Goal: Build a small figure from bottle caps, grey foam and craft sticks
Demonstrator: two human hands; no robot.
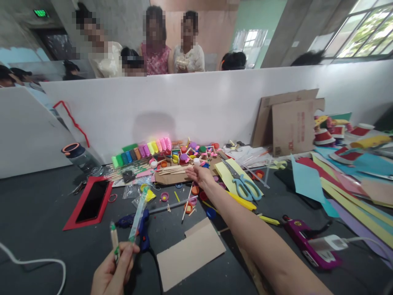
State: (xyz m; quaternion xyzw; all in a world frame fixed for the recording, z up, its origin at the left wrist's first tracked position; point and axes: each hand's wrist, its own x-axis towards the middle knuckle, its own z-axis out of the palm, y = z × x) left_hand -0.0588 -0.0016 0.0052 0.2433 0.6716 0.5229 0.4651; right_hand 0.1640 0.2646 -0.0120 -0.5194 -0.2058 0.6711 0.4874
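My left hand, at the lower left, is closed on a clear plastic strip with green edges; a short wooden stick with a green tip also stands up from it. My right arm reaches across the desk. Over the pile of craft pieces, my right hand has its fingers extended beside thin wooden sticks lying on cardboard. Just beyond my left hand lies a blue glue gun. Pieces of cardboard rest flat between my arms. Blue-handled scissors lie on yellow paper right of my right hand.
At the left are a phone on red paper and a bottle. A purple power strip and coloured paper lie at the right. Cardboard sheets lean on the white partition, behind which several people are visible.
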